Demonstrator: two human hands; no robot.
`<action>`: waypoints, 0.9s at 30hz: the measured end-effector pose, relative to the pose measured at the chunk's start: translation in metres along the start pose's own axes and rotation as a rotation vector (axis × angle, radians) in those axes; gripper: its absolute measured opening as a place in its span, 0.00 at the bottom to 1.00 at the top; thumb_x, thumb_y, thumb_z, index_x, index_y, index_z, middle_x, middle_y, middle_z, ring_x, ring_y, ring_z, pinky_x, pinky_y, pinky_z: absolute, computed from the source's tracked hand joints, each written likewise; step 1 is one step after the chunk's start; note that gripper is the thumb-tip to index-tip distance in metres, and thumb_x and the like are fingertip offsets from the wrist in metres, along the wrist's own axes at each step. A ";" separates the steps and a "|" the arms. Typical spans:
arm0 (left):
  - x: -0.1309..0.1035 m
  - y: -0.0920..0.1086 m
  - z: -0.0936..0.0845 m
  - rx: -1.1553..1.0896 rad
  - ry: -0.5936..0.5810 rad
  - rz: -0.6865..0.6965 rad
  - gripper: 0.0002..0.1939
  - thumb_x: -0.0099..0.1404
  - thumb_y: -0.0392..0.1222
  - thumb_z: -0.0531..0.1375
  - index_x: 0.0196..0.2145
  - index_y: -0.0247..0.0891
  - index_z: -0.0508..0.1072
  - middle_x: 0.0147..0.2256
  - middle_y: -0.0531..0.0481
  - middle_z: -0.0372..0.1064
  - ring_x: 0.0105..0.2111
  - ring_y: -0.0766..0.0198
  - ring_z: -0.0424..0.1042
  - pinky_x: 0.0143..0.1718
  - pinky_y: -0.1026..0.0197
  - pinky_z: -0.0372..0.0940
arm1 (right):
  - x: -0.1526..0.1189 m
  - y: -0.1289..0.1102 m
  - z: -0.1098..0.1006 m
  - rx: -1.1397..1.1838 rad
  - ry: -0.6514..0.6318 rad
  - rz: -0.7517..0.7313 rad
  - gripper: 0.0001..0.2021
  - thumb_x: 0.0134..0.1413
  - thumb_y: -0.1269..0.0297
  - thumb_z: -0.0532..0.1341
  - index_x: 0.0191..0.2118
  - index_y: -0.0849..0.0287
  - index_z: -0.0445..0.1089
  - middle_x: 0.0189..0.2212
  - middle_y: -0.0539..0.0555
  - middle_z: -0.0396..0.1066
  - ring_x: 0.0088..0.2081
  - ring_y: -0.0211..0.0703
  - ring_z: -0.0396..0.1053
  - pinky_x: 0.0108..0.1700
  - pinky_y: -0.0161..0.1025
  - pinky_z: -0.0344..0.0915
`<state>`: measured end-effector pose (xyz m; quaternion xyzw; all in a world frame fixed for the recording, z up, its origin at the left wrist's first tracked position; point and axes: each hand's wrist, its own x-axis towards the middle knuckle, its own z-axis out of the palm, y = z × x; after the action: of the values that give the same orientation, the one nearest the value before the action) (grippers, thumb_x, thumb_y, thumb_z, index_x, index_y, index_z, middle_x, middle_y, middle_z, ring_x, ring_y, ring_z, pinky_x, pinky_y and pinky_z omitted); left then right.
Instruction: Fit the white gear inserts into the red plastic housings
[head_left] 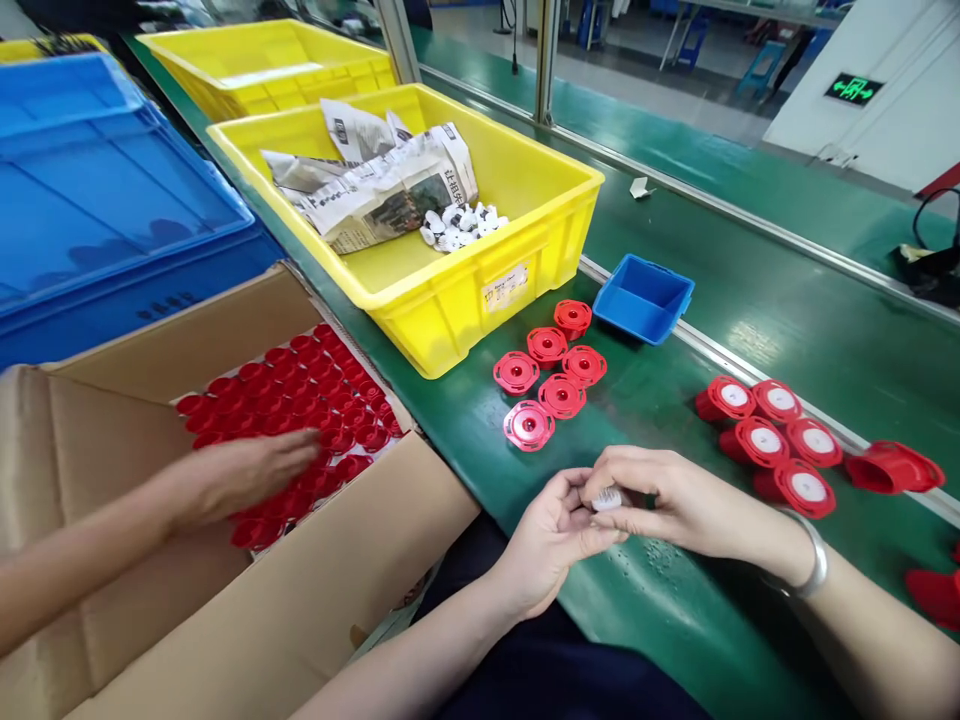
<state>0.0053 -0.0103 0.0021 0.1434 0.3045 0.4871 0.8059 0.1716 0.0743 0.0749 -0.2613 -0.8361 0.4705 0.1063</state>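
On the wearer's side of the yellow bin [424, 325], left hand [551, 540] and right hand [667, 500] meet, fingers closed on a small white piece [607, 499], rounded, with grey marks on its face; six red parts [562, 396] sit nearer the bin

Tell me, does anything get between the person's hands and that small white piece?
Nothing visible does: the right hand has the white piece between its fingers, and the left hand is right beside it.

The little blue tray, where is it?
In the head view, the little blue tray is right of centre, just right of the front yellow bin and the nearest red piece.
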 end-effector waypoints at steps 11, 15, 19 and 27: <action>-0.001 0.003 -0.001 -0.047 -0.002 -0.041 0.19 0.55 0.34 0.74 0.43 0.38 0.73 0.33 0.54 0.69 0.44 0.62 0.77 0.49 0.59 0.70 | 0.059 0.025 -0.021 -0.368 0.417 -0.133 0.11 0.66 0.69 0.56 0.52 0.54 0.67 0.43 0.55 0.70 0.41 0.44 0.69 0.46 0.42 0.70; 0.000 0.003 -0.003 -0.069 -0.007 -0.044 0.19 0.55 0.34 0.74 0.42 0.38 0.74 0.33 0.54 0.69 0.44 0.63 0.77 0.48 0.60 0.70 | 0.073 0.028 -0.020 -0.440 0.306 -0.148 0.11 0.68 0.69 0.54 0.53 0.56 0.65 0.44 0.57 0.69 0.43 0.46 0.69 0.48 0.45 0.70; 0.001 0.005 -0.004 -0.087 -0.015 -0.057 0.19 0.54 0.34 0.74 0.42 0.38 0.74 0.33 0.54 0.69 0.44 0.62 0.77 0.48 0.59 0.70 | 0.074 0.029 -0.023 -0.473 0.235 -0.136 0.10 0.70 0.68 0.52 0.52 0.56 0.65 0.44 0.58 0.69 0.44 0.47 0.69 0.48 0.45 0.70; 0.001 0.006 -0.002 -0.097 -0.007 -0.079 0.18 0.53 0.35 0.75 0.40 0.38 0.75 0.33 0.53 0.69 0.43 0.62 0.77 0.48 0.59 0.70 | 0.078 0.027 -0.020 -0.569 0.207 -0.162 0.12 0.70 0.67 0.52 0.55 0.59 0.65 0.43 0.60 0.69 0.43 0.49 0.69 0.47 0.48 0.71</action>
<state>-0.0004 -0.0066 0.0035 0.0935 0.2831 0.4688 0.8315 0.1234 0.1427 0.0575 -0.2597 -0.9371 0.1783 0.1507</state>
